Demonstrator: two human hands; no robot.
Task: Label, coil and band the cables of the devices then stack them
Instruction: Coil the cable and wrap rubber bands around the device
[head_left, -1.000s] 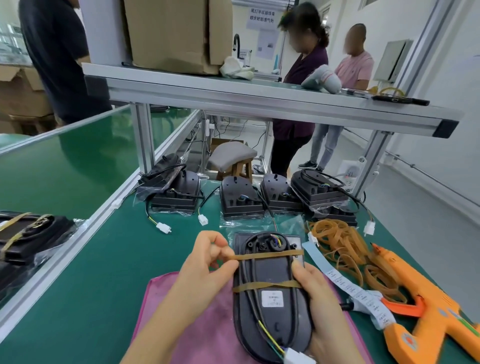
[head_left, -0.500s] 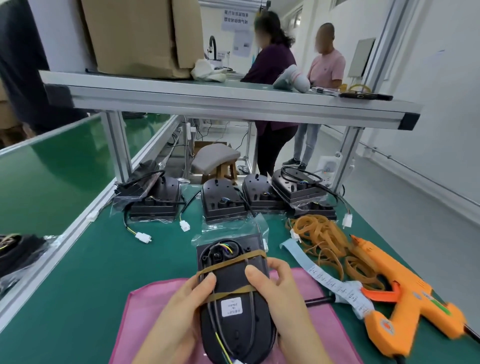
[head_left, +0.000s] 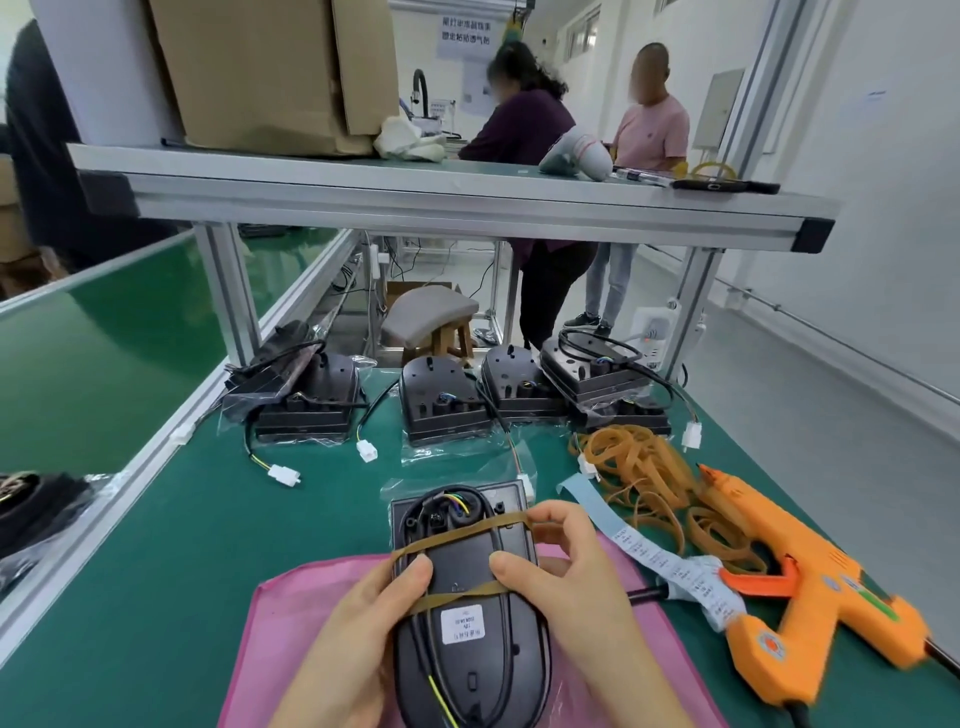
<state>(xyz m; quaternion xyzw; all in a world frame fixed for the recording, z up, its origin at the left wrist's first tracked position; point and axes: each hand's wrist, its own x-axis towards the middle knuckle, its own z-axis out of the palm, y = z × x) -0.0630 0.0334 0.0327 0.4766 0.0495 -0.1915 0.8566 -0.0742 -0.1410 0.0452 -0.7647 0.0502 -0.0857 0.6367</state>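
A black device (head_left: 467, 566) lies back side up over a pink cloth (head_left: 291, 618), with a white label and its cable coiled on it. Two tan rubber bands (head_left: 457, 535) cross its upper part. My left hand (head_left: 358, 634) grips the device's left edge, thumb on its back. My right hand (head_left: 576, 577) holds the right edge, thumb on the lower band and fingertips pinching the upper band at the device's top right corner. Several unbanded black devices (head_left: 447, 405) with loose cables and white connectors (head_left: 283, 475) stand in a row farther back.
A heap of rubber bands (head_left: 649, 483) and a strip of printed labels (head_left: 654, 556) lie to the right, beside an orange glue gun (head_left: 795, 582). More banded devices (head_left: 31, 509) lie on the left conveyor. A metal shelf (head_left: 441, 202) spans overhead. People stand behind.
My right hand's fingers have moved up to the upper band at the device's top right corner. My left hand slid from the upper band down to the left edge. The view shifted slightly.
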